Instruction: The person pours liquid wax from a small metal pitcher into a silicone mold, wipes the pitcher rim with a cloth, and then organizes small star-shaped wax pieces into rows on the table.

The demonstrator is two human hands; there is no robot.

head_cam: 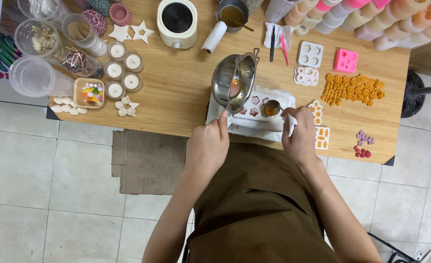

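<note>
In the head view, the left hand (206,146) sits at lower centre of the frame, its fingers clenched on the handle of a steel melting pot (233,82) tipped up over a white mould tray (254,114) at the near edge of the wooden worktop (181,97); orange liquid shows inside the pot. The right hand (301,136) is just right of it, fingers pinching a white cloth (290,124) beside a small amber-filled cup (272,107) on the tray. At upper left stand five small glass candles (123,68) with white wax, two white star shapes (131,32), two red-and-white twine spools (108,17) and three clear plastic tubs (30,75). Below the candles is one square box of coloured beads (89,92). At top centre sits one cream round wax warmer (177,22). Right of centre lie one pink square mould (345,60), two white moulds (308,63) and a heap of orange wax pieces (352,88), too many and too small to count surely. A few purple and red pieces (363,145) lie at the worktop's right corner.
</note>
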